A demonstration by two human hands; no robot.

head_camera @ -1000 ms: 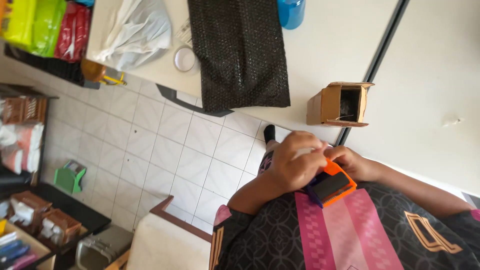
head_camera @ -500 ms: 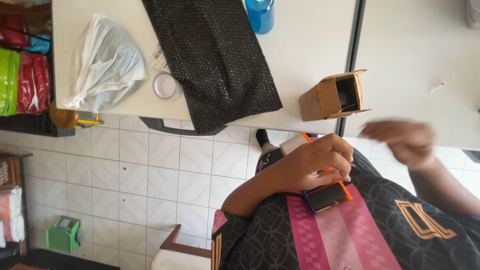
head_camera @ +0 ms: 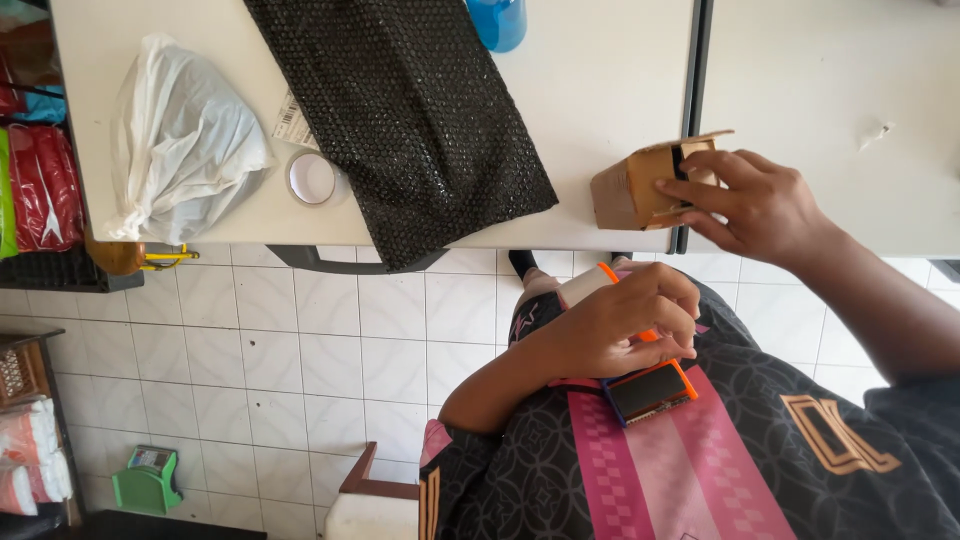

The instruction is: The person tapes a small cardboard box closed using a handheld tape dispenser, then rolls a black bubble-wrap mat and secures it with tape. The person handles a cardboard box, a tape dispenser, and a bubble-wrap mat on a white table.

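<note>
White table (head_camera: 620,80), black bubble wrap (head_camera: 400,110), cardboard box (head_camera: 640,185), plastic bag (head_camera: 180,140)

Colours and patterns over the white table and the lap

On the plain white table (head_camera: 600,60), a black bubble-textured sheet (head_camera: 400,120) with a fine dotted pattern hangs over the near edge; beside it lie a crumpled white plastic bag (head_camera: 180,140) and a white-faced roll of tape (head_camera: 312,178), and at the far edge stands a blue plastic container (head_camera: 498,20). A plain brown cardboard box (head_camera: 630,190), dark inside, sits near the table's grey seam under the right hand (head_camera: 760,205). The left hand (head_camera: 620,325) holds an orange-edged small device (head_camera: 650,390) with a black screen. The shirt (head_camera: 720,470) is black with a faint geometric pattern, pink checked stripes and tan lettering. The floor tiles (head_camera: 300,350) are white with a grey grid.
</note>
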